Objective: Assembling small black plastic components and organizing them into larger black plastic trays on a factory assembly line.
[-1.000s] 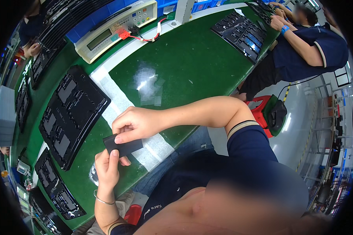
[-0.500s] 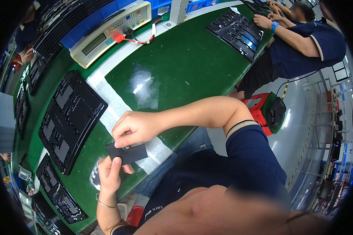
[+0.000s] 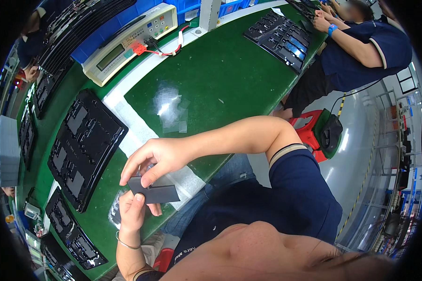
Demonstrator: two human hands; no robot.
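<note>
A flat, dark grey rectangular piece [image 3: 160, 194] is held over the front edge of the green table. My left hand [image 3: 132, 209] grips it from below, thumb pressed on its face and fingers behind it. From above, my right hand [image 3: 162, 158] reaches its upper left end. The right thumb lies on the piece and the index finger curls round beyond its edge. Part of the piece is hidden under the fingers. Beside the left hand, a clear plastic item with dark stripes [image 3: 115, 213] lies on the table.
Black moulded trays [image 3: 109, 136] [image 3: 65, 219] lie on the left. Another tray [image 3: 272, 40] is at the far right, near a co-worker [image 3: 361, 51]. A bench meter [image 3: 122, 51] with a red clip lead stands at the back. Clear film squares [image 3: 173, 110] lie mid-table. A red and green stool [image 3: 320, 136] stands right.
My right hand has opened from a tight pinch at the piece's upper edge; its index finger now stretches left past the end. The piece has tilted slightly and dropped a little.
</note>
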